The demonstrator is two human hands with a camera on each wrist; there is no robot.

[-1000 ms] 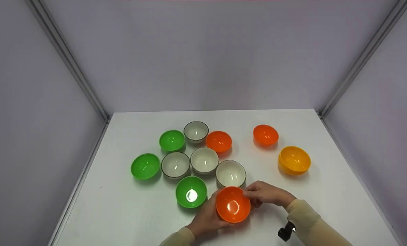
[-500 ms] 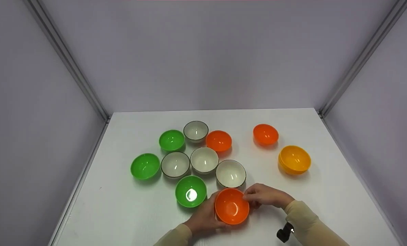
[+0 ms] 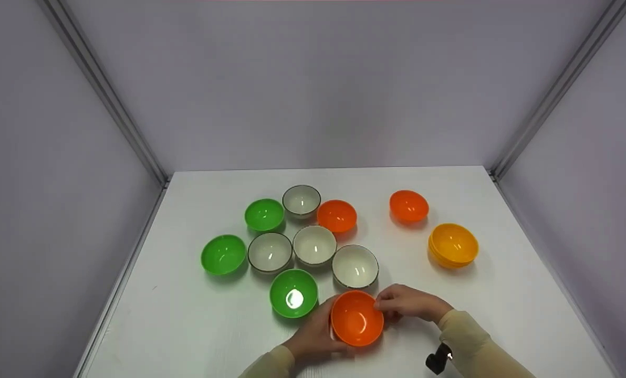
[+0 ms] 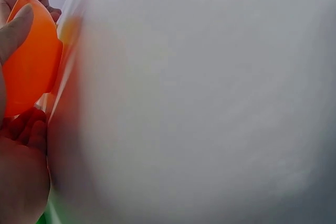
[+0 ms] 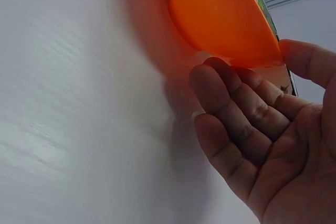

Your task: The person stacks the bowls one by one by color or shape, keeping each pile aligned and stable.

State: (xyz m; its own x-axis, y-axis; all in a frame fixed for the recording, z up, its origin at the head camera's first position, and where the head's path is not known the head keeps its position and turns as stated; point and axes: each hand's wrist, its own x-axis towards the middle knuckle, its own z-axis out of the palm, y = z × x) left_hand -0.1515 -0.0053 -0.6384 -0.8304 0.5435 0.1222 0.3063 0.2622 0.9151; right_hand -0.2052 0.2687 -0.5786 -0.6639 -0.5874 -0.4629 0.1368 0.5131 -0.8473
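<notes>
Both hands hold an orange bowl [image 3: 357,318] near the front of the table, its mouth facing up. My left hand [image 3: 313,332] grips it from the left, thumb at the near side. In the left wrist view that thumb [image 4: 18,31] lies against the orange wall, with curled fingers below. From the right, my right hand [image 3: 414,304] has its thumb at the rim. The right wrist view shows the thumb [image 5: 307,60] on the rim's edge and the fingers beside the outer wall. Just beyond the held bowl stands a white bowl [image 3: 355,266]; a green bowl [image 3: 293,293] is left of it.
More white bowls [image 3: 314,245] and green bowls [image 3: 223,255] stand close together at centre left. One orange bowl [image 3: 336,216] is among them, another orange bowl [image 3: 408,206] farther right. Stacked yellow bowls [image 3: 453,245] stand at the right. Grey walls [image 3: 313,84] enclose the white table [image 3: 176,325].
Held by both hands, the orange bowl has come slightly toward the person and settled, moving a little away from the white bowl. The other bowls have stayed put.
</notes>
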